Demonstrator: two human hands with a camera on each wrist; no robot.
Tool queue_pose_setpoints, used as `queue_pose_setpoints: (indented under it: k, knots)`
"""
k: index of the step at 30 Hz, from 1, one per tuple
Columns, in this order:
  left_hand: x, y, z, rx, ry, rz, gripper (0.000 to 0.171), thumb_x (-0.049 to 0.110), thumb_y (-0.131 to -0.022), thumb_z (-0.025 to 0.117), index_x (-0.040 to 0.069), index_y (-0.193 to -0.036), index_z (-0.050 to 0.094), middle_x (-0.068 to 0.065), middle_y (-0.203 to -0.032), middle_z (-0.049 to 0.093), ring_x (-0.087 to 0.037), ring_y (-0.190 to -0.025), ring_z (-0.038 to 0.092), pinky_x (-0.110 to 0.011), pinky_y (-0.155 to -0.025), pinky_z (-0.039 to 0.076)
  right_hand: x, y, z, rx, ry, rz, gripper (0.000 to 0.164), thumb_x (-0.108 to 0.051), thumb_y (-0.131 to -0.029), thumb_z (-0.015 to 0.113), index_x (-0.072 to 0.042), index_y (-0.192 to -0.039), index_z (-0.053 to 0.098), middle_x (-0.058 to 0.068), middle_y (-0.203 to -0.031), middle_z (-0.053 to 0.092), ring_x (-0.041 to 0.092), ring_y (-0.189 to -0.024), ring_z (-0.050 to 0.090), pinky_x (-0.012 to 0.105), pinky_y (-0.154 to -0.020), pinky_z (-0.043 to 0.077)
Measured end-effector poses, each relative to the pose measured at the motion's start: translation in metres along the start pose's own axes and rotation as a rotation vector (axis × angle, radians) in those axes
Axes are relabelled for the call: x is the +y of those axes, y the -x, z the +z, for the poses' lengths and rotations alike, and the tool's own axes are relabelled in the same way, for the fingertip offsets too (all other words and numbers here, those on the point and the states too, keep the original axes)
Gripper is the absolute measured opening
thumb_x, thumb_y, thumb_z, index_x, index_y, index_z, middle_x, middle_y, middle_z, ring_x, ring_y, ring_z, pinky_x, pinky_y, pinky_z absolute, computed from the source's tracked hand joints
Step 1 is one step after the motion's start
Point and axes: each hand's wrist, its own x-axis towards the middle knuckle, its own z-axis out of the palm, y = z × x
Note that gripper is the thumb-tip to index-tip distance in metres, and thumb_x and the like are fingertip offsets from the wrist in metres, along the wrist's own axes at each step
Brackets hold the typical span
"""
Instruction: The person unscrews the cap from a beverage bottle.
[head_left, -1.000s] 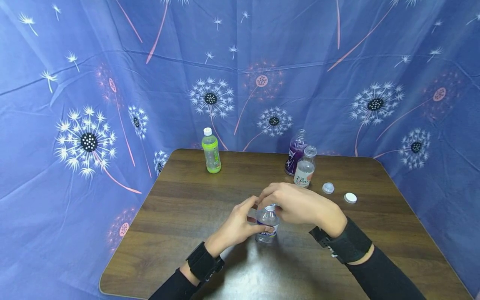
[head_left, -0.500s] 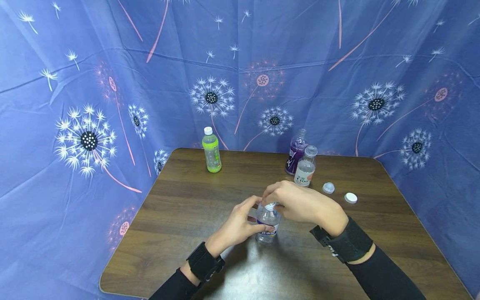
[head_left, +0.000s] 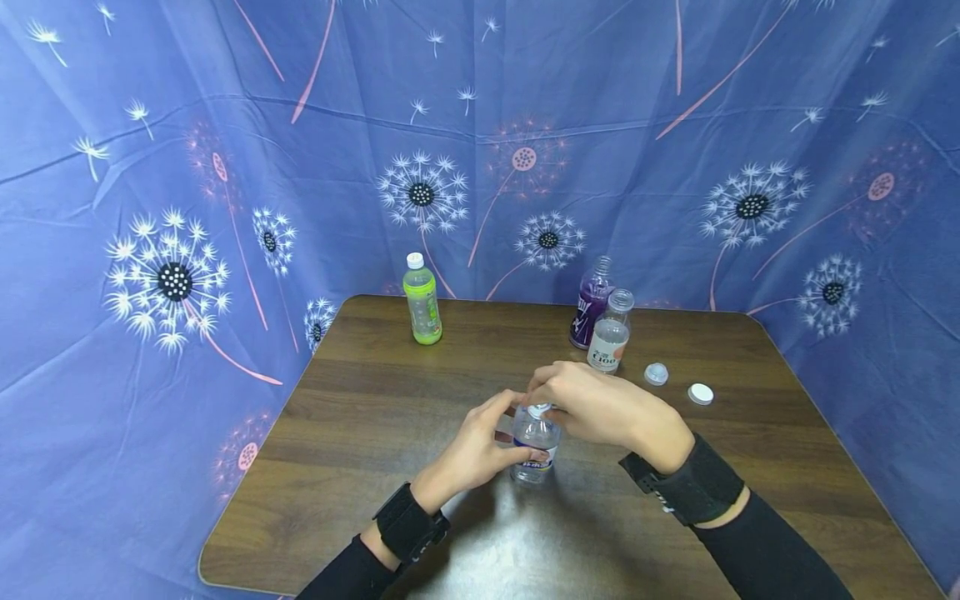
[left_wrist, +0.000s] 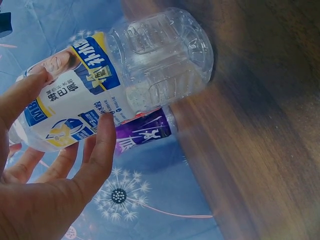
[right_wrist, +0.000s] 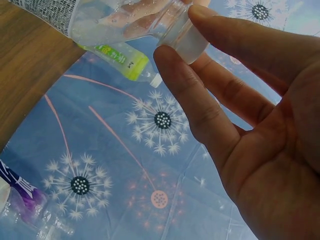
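A clear plastic bottle point(head_left: 535, 431) stands upright near the middle of the table. My left hand point(head_left: 474, 446) holds it around the label, thumb on the near side; the blue, white and yellow label point(left_wrist: 70, 85) shows in the left wrist view. Above it, my right hand point(head_left: 603, 406) pinches the translucent whitish cap point(right_wrist: 185, 42) at the bottle's neck between thumb and fingers. The right wrist view shows the cap on the neck, but whether it is tight or loose I cannot tell.
Behind the right hand stand a clear bottle with a pale label point(head_left: 608, 342) and a purple bottle point(head_left: 591, 308), both uncapped. Two loose caps, one translucent point(head_left: 656, 374) and one white point(head_left: 701, 394), lie to their right. A white-capped green bottle point(head_left: 423, 304) stands back left.
The right fingers have shifted slightly to the right and up around the cap. The left hand and the bottle have stayed in place.
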Motion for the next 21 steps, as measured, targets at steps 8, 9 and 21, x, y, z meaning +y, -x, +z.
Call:
queue_pose_setpoints:
  k: [8,9,21]
  knots:
    - [0.0014,-0.0003,0.0013,0.013,-0.013,0.017,0.064,0.027,-0.081,0.087,0.031,-0.134,0.052,0.004,-0.124,0.061,-0.014,-0.109,0.064,-0.031,-0.083,0.064,-0.0005,-0.0013,0.0019,0.021,0.054,-0.002,0.027,-0.009,-0.085,0.080,-0.014,-0.112,0.078,-0.004,-0.092,0.066,0.009,-0.086,0.064,0.024,-0.072,0.058]
    - [0.0015,-0.0003,0.0014,0.013,-0.013,0.017,0.064,0.027,-0.081,0.087,0.031,-0.134,0.052,0.004,-0.124,0.061,-0.014,-0.109,0.064,-0.030,-0.083,0.064,-0.0006,-0.0014,0.0021,0.022,0.058,0.001,0.026,-0.009,-0.086,0.080,-0.014,-0.111,0.078,-0.004,-0.090,0.066,0.008,-0.084,0.063,0.023,-0.070,0.057]
    - [-0.0004,-0.0013,0.0018,0.022,-0.018,0.012,0.065,0.029,-0.079,0.088,0.030,-0.134,0.053,0.004,-0.130,0.061,-0.018,-0.114,0.063,-0.031,-0.082,0.064,-0.0001,-0.0056,0.0088,0.067,0.108,0.039,0.014,-0.017,-0.087,0.080,-0.012,-0.099,0.079,-0.005,-0.078,0.053,0.003,-0.067,0.049,0.017,-0.056,0.045]
